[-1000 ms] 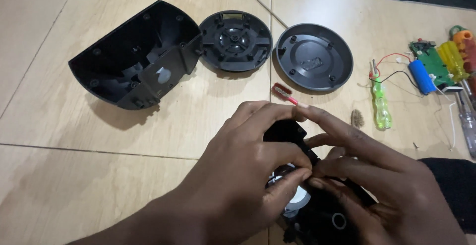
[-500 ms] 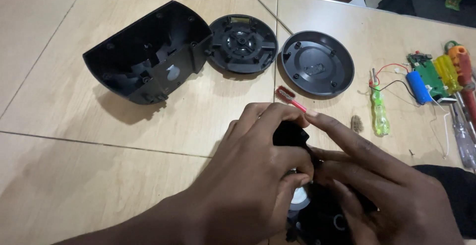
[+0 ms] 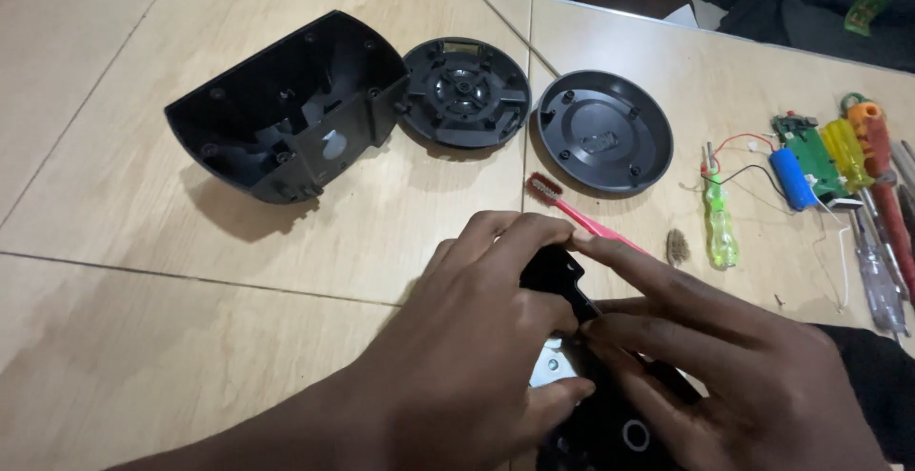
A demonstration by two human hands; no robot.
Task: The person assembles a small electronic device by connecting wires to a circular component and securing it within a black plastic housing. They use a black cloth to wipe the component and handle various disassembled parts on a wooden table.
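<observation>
Black plastic part (image 3: 558,276) with a metal plate and round hole, held at the tabletop's near edge, mostly covered.

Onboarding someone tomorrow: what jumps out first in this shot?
First, the two hands at bottom centre, left hand and right hand, both gripping a small black plastic part. Next, the big curved black housing shell lying open at upper left, with two round black discs beside it. At the right edge sits a cluster of screwdrivers and a green circuit board with a blue cell.
</observation>
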